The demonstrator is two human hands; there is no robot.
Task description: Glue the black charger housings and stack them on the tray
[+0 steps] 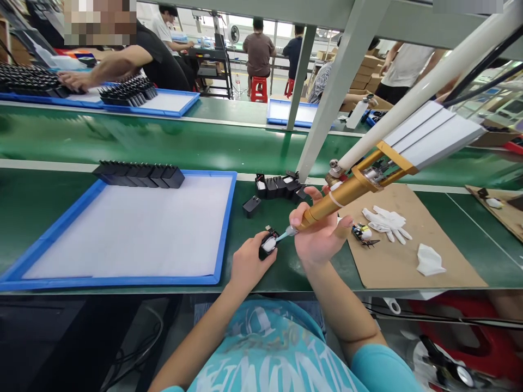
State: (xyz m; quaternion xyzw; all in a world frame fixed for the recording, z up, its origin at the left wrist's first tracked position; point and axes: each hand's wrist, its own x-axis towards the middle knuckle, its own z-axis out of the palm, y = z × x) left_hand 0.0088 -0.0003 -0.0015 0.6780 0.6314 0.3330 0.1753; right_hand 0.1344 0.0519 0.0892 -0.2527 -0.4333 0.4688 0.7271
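Near the bench's front edge, my left hand grips a small open black plastic case with white material inside. My right hand is wrapped loosely round the front of a glue dispensing gun with a gold barrel, its thumb sticking out. The gun's thin teal nozzle slants down to the case's open side; whether it touches the white material is hard to tell. Just behind my hands are a row of black cases and one loose black case.
A blue-rimmed tray on the left carries a row of black cases. On the right, a cardboard sheet holds white gloves, a circuit board and a crumpled white cloth. A grey post rises behind. Across the bench a co-worker handles cases.
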